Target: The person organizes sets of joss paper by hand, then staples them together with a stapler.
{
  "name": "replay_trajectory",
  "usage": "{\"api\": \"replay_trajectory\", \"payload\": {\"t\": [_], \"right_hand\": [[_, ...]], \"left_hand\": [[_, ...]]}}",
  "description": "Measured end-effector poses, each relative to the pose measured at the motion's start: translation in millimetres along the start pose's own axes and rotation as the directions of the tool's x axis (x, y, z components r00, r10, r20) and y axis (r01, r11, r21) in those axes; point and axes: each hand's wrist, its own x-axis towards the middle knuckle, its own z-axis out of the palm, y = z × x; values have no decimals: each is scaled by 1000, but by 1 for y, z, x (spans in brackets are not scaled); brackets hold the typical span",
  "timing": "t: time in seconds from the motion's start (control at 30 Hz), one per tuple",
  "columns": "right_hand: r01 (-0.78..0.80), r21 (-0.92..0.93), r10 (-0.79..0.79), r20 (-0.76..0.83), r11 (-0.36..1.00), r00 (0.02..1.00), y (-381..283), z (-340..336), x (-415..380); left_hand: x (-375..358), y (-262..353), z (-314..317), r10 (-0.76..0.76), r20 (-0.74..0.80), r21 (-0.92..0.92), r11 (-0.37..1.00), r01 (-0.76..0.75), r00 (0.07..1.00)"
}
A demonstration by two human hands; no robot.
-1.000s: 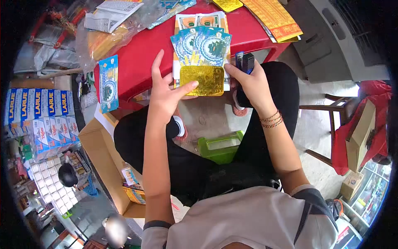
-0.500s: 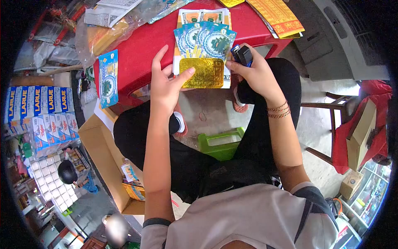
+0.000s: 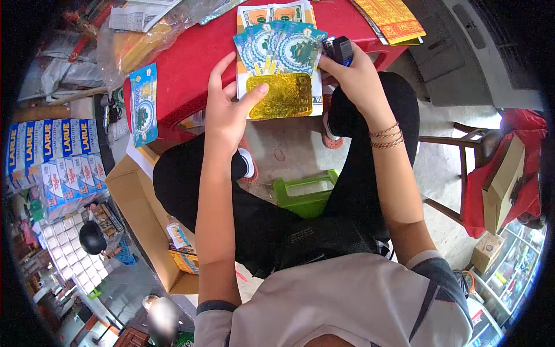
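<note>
My left hand (image 3: 227, 110) grips the lower left of a paper bundle, its thumb pressed on a shiny gold sheet (image 3: 283, 97). Behind that sheet, blue printed notes (image 3: 282, 49) spread out in a fan. Dollar-like printed notes (image 3: 270, 14) show above the fan, with white paper edges around them. In my right hand (image 3: 361, 81) is a small black and blue stapler (image 3: 340, 51), held at the right edge of the fan. The bundle overlaps the front of a red table (image 3: 191, 63) in this view.
Another blue note (image 3: 143, 104) lies at the table's left edge. Yellow and red papers (image 3: 393, 20) rest at its right. An open cardboard box (image 3: 130, 191) stands at my left, a green plastic stool (image 3: 306, 194) between my legs, and a wooden chair (image 3: 457, 144) at right.
The bundle and both hands sit slightly higher and further left in view, as does the table. My grip on the bundle and the stapler looks the same.
</note>
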Motion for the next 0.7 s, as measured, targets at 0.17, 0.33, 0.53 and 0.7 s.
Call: {"api": "replay_trajectory", "payload": {"t": [0.17,0.33,0.53,0.7], "right_hand": [[51,-65,-47,60,997,997,-7,-4,1],[-76,212,60,83,974,995,-16,-5,-1],[-243,368,241,51,897,969,-19,-5,4],[-79,136,77,17,988,997,-13,-1,10]], "left_hand": [[-1,-1,-1,20,19,22,1000,-20,1000],[0,-2,-1,2,8,22,1000,-2,1000],[0,2,4,17,22,-41,999,-16,1000],[-1,3,5,26,25,-66,998,-24,999]]}}
